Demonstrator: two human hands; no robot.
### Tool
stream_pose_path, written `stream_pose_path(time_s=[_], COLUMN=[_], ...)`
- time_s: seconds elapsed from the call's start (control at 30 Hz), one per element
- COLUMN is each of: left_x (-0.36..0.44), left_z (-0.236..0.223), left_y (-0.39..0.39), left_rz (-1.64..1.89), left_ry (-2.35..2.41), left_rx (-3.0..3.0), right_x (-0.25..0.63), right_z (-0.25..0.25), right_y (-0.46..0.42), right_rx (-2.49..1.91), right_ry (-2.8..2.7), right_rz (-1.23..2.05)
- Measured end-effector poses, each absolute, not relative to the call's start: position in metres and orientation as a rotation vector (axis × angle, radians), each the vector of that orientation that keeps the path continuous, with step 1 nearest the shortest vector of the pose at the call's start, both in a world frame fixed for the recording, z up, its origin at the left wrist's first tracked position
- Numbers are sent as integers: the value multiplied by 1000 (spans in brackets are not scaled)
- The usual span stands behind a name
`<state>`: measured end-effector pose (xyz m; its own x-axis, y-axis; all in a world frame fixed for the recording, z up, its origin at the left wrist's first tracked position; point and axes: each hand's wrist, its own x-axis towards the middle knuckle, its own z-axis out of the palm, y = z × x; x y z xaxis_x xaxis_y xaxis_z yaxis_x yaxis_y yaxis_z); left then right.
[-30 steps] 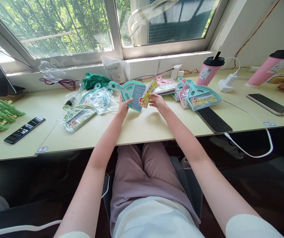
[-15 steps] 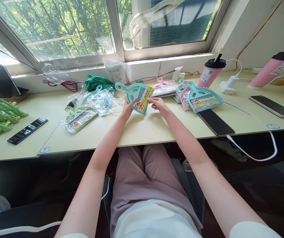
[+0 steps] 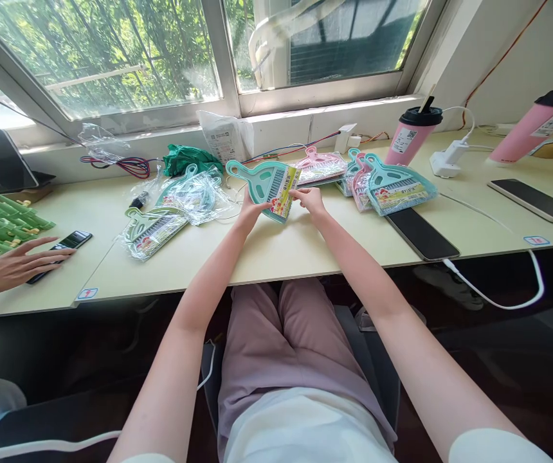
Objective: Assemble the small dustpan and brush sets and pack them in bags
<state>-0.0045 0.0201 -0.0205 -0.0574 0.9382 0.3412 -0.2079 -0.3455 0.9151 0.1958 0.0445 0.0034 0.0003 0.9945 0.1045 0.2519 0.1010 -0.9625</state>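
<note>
Gripping one teal, fan-shaped plastic dustpan (image 3: 259,182) with the left hand (image 3: 252,211), partly hidden behind it. Pinching one yellow printed card (image 3: 284,194) across the dustpan's front with the right hand (image 3: 310,200), covering some grey bristles (image 3: 277,182). Counting, to the dustpan's right, two pink, black-lidded cups (image 3: 402,146), including one cut off at the view's edge.

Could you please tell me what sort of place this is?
It looks like a shared indoor workspace, perhaps an office or small workshop. A long pale table runs along a window, wrapped dustpan sets lie on it, and another person's hand shows at the left.
</note>
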Motion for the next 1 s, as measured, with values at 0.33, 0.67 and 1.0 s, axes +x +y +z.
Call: stream_pose_path(time_s=[0.33,0.67,1.0], left_x=[6,8,11], left_z=[-5,0,4], left_y=[2,-4,-10], left_rz=[1616,1546,1557], left_ry=[935,920,922], left_rx=[1150,1169,1163], right_x=[195,202,196], right_z=[10,9,4], right_y=[34,43,40], right_rx=[-1390,-1321,-1026], right_ry=[-1509,-1184,-1066], right_rz=[800,1173,1557])
